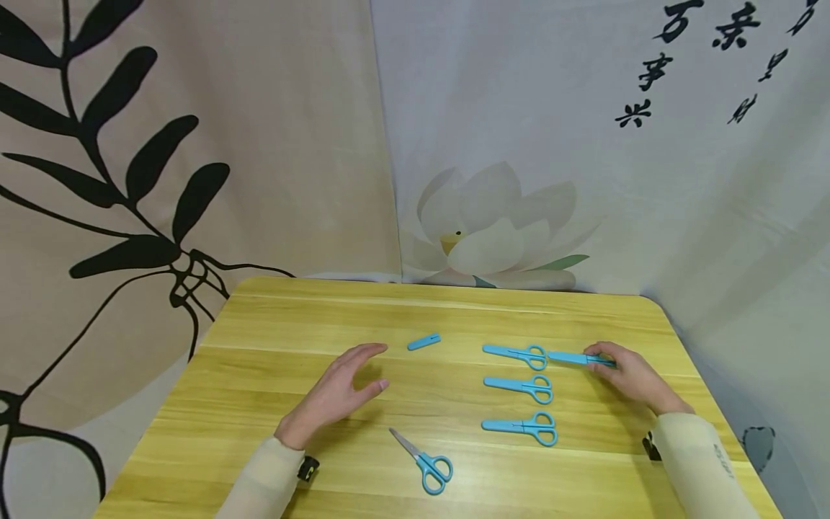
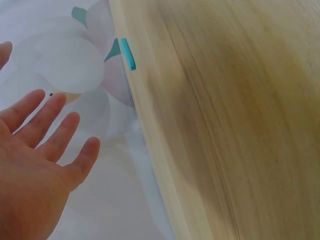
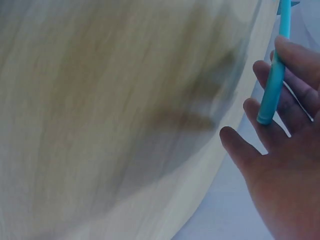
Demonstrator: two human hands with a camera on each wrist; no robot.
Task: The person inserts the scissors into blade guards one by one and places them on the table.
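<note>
My right hand (image 1: 625,371) pinches a pair of blue scissors (image 1: 567,357) by the handles, between thumb and fingers. The blade end points left and has a blue cover. In the right wrist view the scissors' handle (image 3: 272,92) shows edge-on against the fingers. My left hand (image 1: 337,393) hovers over the table with fingers spread and nothing in it. Beyond its fingertips lies a loose blue blade cover (image 1: 424,342). Nearer the front, a pair of blue-handled scissors (image 1: 424,461) lies with its metal blade bare.
Three covered blue scissors lie in a column left of my right hand: the back pair (image 1: 516,354), the middle pair (image 1: 519,387) and the front pair (image 1: 520,427). The wooden table (image 1: 292,317) ends at a printed curtain (image 1: 311,144) behind.
</note>
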